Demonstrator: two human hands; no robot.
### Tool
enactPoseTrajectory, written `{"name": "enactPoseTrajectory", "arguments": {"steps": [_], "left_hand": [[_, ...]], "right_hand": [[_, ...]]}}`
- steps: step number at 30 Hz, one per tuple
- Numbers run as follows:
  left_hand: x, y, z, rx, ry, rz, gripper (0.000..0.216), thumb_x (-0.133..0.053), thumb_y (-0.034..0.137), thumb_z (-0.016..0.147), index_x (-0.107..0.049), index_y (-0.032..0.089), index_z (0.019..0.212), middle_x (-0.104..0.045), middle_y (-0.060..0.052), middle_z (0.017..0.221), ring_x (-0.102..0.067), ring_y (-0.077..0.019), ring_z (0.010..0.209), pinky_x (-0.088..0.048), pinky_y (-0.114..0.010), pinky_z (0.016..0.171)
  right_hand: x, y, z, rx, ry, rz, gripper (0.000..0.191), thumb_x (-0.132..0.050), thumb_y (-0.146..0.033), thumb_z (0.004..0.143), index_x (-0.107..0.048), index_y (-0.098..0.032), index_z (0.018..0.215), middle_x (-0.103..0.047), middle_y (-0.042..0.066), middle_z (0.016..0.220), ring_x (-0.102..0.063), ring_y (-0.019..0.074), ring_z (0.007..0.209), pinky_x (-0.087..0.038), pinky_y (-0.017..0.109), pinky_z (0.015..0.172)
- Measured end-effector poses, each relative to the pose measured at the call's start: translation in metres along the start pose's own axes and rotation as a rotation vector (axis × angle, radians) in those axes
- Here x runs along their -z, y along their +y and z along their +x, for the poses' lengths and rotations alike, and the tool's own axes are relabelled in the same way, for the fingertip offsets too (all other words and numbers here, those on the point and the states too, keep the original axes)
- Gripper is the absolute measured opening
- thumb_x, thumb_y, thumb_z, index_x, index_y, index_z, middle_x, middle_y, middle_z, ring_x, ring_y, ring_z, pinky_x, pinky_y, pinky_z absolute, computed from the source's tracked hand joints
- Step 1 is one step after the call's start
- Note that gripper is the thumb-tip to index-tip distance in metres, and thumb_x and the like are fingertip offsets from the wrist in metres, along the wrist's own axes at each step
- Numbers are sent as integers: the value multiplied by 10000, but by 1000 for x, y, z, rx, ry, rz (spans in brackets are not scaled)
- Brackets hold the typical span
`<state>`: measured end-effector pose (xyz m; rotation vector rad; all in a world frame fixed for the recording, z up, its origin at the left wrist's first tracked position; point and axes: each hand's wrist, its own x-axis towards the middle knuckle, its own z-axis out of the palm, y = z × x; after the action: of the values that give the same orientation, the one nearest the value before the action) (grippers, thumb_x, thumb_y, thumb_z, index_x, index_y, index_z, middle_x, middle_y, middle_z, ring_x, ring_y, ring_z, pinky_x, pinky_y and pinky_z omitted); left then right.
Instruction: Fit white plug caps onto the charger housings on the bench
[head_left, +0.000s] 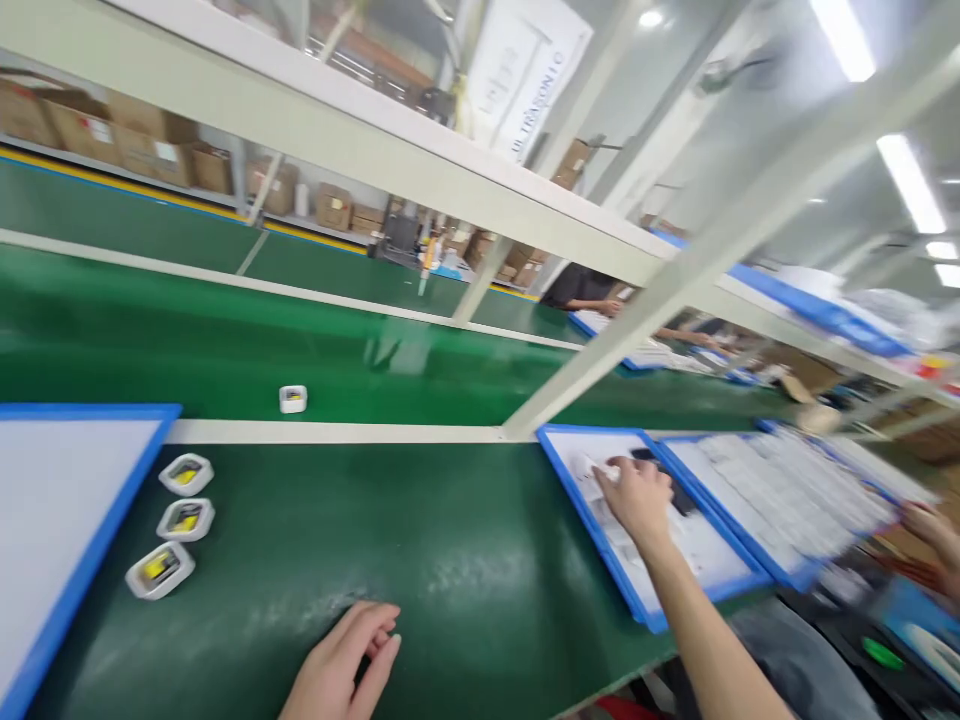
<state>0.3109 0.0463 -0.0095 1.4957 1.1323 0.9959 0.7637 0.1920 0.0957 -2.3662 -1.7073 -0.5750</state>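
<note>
My left hand (346, 662) hovers at the near edge of the green work table, fingers curled and thumb a little apart, with nothing seen between them. My right hand (639, 497) reaches into a blue-rimmed white tray (609, 545), its fingertips closed at a small white plastic piece (600, 472), blurred by motion. A dark flat object (679, 490) lies in that tray, partly behind the hand. To the left stand three small white cases (186, 519) with yellow-and-black contents. Another white case (293, 399) sits farther back, on the green surface beyond the cream rail.
A blue-edged white board (60, 500) lies at far left. Right of my tray, another tray (787, 500) holds rows of white pieces. A slanting cream post (600, 370) and shelf beam (375, 130) cross overhead. A co-worker's hand (926, 525) shows at far right.
</note>
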Motion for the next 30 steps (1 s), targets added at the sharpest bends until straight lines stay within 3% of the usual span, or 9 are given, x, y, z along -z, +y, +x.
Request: {"name": "enactPoseTrajectory", "arguments": {"steps": [2,5,11,13,16,19,22,26,30], "left_hand": [[3,3,5,-38,-24,21,309,-504,414,1014,-710,221,1140,-724,-83,1040,-711,-144,863,-567,-180,851],[2,6,13,-58,-40,60,289,-496,330,994,-694,189,1152,-707,-88,1027,-699,-145,860,-560,-197,836],[6,4,11,-243,9,365,256,-580,362,985,-723,203,1125,-731,-77,1024,-701,-180,879,-540,-242,833],[33,11,-1,-358,38,563,280,-591,420,985,-728,207,1104,-740,-75,1011,-694,-208,899,-534,-284,848],[110,34,-32,-310,247,745,293,-507,394,1026,-703,208,1140,-726,-93,1115,-675,-236,1031,-516,-346,949],[202,44,-73,-73,609,829,311,-413,349,1068,-644,221,1233,-691,-87,1218,-655,-214,1132,-511,-359,1022],[268,19,-103,287,797,947,407,-440,459,1027,-619,181,1264,-647,-129,1247,-644,-292,1151,-518,-465,1028],[291,-25,-115,511,748,966,502,-399,488,966,-624,137,1245,-638,-161,1160,-667,-326,1026,-534,-514,969],[278,-17,-96,509,704,877,528,-373,537,932,-626,145,1181,-626,-126,1034,-665,-283,871,-551,-460,868]], "right_hand": [[5,-26,6,78,90,62,366,-545,-405,917,-691,-90,1033,-645,281,1108,-558,450,1134,-405,618,949],[8,-104,10,379,139,371,405,-518,-512,953,-656,-166,1111,-659,184,1107,-587,370,1114,-444,542,988],[-13,-338,-7,671,-292,834,579,-519,-600,956,-551,-231,1400,-572,145,1279,-632,255,1045,-532,387,918],[-26,-398,-1,657,-297,846,646,-557,-596,908,-547,-218,1431,-515,177,1352,-598,306,1148,-493,456,1001],[-44,-450,18,592,-292,868,608,-557,-596,861,-645,-168,1284,-547,219,1324,-535,403,1233,-399,588,1073],[-54,-459,21,529,-303,913,640,-492,-652,855,-654,-134,1193,-645,223,1188,-573,422,1160,-419,613,1033],[-54,-434,-10,526,-324,974,723,-462,-732,848,-627,-141,1230,-681,200,1164,-625,389,1091,-487,561,981],[-42,-372,-86,698,-440,1008,575,-582,-718,866,-684,-239,1169,-698,105,1197,-656,315,1115,-532,454,996],[-20,-318,-141,863,-523,1007,446,-619,-508,983,-570,-303,1375,-600,98,1363,-575,293,1282,-507,478,1073]]}}
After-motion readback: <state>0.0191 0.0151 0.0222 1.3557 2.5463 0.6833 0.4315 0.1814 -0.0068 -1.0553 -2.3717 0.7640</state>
